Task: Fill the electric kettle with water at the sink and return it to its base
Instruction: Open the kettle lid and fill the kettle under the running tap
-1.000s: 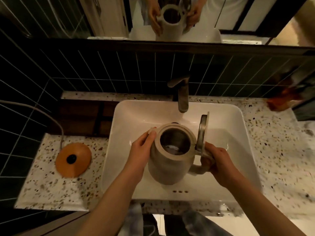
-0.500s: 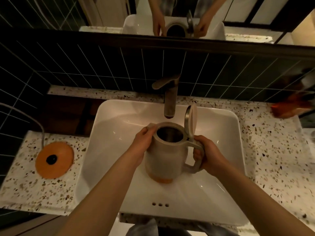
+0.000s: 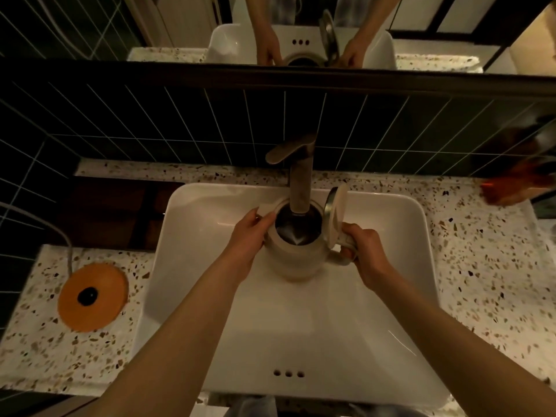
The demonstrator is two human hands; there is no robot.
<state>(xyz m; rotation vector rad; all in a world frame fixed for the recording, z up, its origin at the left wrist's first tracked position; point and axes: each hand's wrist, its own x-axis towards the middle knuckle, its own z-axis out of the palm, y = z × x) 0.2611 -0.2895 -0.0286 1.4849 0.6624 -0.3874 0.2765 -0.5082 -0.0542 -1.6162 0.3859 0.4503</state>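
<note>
Left hand (image 3: 251, 236) cups the kettle (image 3: 296, 254), right hand (image 3: 365, 251) fingers wrap its handle; once full and heavy, it could tip off-centre under the tap (image 3: 299, 176), spilling

Both forearms are bare from the bottom edge of the frame up to the wrists, with no sleeve showing on either. The left hand (image 3: 249, 236) and the right hand (image 3: 365, 251) wear no rings, watch or bands that can be made out. The nails on the left hand's fingers (image 3: 264, 219) look short and plain. At the bottom edge, a strip of pale bluish clothing (image 3: 255, 406) shows, blurred.
</note>
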